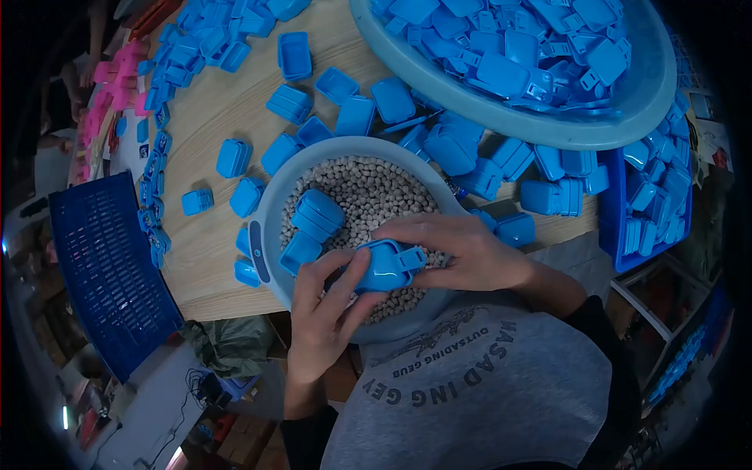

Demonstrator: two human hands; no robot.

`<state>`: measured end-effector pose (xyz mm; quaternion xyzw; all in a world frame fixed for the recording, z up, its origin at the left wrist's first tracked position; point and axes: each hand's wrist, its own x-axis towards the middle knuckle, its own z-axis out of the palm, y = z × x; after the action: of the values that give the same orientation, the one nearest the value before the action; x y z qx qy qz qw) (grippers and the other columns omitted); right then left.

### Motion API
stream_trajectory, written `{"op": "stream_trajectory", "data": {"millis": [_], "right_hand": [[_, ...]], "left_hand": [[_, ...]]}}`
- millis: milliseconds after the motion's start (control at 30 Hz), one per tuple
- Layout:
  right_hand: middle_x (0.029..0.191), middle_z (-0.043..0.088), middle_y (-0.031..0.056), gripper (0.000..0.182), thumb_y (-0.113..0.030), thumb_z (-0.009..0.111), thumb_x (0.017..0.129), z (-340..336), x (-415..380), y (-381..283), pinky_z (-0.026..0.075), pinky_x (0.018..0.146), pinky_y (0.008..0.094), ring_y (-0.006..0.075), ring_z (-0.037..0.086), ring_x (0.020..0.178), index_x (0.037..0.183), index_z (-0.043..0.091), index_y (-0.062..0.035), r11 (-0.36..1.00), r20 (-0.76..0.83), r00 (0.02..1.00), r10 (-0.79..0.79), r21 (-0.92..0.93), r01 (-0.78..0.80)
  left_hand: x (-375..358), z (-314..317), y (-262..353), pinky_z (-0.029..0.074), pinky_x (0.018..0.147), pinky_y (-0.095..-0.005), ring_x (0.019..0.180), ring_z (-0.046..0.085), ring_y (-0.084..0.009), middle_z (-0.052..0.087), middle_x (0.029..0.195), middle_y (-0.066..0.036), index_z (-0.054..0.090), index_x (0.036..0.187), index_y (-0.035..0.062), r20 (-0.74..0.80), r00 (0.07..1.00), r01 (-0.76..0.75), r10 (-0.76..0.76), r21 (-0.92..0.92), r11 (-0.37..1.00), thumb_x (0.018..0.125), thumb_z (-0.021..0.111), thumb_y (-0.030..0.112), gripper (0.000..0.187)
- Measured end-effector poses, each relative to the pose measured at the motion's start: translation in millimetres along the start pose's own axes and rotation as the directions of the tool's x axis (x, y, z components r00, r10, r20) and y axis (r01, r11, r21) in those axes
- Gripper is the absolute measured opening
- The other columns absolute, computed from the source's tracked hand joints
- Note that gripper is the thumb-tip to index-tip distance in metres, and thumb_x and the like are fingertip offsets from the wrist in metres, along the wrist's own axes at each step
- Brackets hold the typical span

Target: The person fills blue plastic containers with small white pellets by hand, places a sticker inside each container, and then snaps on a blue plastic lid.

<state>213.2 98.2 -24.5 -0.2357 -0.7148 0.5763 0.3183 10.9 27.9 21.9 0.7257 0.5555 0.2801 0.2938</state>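
Note:
Over a grey basin [270,196] of small round beige pellets [360,188], both hands hold one small blue plastic box [381,266] with a tab sticking out at its right end. My left hand [327,309] grips its left side, thumb on top. My right hand [474,252] closes on its right end near the tab. Just behind my left hand, another blue box [319,213] and an open blue box half [300,252] lie on the pellets. What the held box contains is hidden.
A large oval tub [548,137] of blue lids stands at the back right. Loose blue boxes [233,158] lie about the wooden table [207,274]. A blue crate [113,274] is at left, and a filled blue bin [615,204] at right. Other people's arms [70,82] show far left.

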Motion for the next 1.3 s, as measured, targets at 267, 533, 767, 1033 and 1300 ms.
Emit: {"op": "stream_trajectory", "data": {"millis": [267,533,767,1033,1300], "right_hand": [[0.118,0.054,0.0124,0.062,-0.005,0.073,0.064,-5,9,-18,0.047,0.087,0.0371,0.029,0.054,0.108,0.121,0.049,-0.0074,1.0,-0.014,1.0,-0.026,-0.012,0.026],[0.123,0.051,0.0124,0.061,-0.012,0.073,0.068,-1,5,-12,0.046,0.088,0.0378,0.0296,0.052,0.11,0.123,0.047,-0.0079,0.998,-0.018,1.0,-0.02,-0.065,0.019],[0.126,0.049,0.0136,0.057,-0.015,0.068,0.075,-7,3,-15,0.041,0.093,0.0388,0.0297,0.047,0.116,0.126,0.044,-0.0062,1.0,0.035,0.999,0.02,0.018,-0.021],[0.129,0.044,0.0156,0.054,-0.015,0.065,0.078,0,3,-15,0.037,0.096,0.0424,0.0313,0.042,0.121,0.127,0.044,-0.004,0.985,0.085,0.996,0.032,0.165,-0.045],[0.132,0.034,0.0168,0.05,-0.012,0.058,0.081,2,6,-18,0.034,0.095,0.0425,0.0321,0.039,0.118,0.128,0.044,-0.0046,0.984,0.166,0.983,-0.076,0.172,0.047]], "left_hand": [[-3,1,6,0.043,0.074,-0.0324,0.095,0.051,-0.023,0.049,0.108,-0.011,0.058,0.113,0.0029,-0.113,0.989,-0.083,0.095,0.106,0.991,0.065,0.072,0.01,0.051],[0,13,10,0.041,0.072,-0.0313,0.093,0.048,-0.0226,0.048,0.11,-0.011,0.06,0.112,0.0075,-0.107,0.994,0.03,-0.032,-0.02,0.999,0.064,0.074,0.007,0.05],[-1,17,3,0.039,0.086,-0.0373,0.105,0.047,-0.0278,0.042,0.119,-0.014,0.044,0.127,0.0044,-0.069,0.987,0.136,-0.147,-0.148,0.98,0.069,0.073,0.012,0.065],[2,20,-2,0.031,0.099,-0.0422,0.123,0.036,-0.0346,0.03,0.135,-0.023,0.012,0.139,-0.0007,0.091,0.975,0.217,-0.201,-0.55,0.806,0.071,0.072,0.031,0.096],[-2,3,-20,0.024,0.104,-0.0361,0.129,0.028,-0.0259,0.027,0.14,-0.017,0.017,0.139,0.0008,0.385,0.912,0.401,-0.141,-0.77,0.496,0.053,0.082,0.033,0.112]]}}
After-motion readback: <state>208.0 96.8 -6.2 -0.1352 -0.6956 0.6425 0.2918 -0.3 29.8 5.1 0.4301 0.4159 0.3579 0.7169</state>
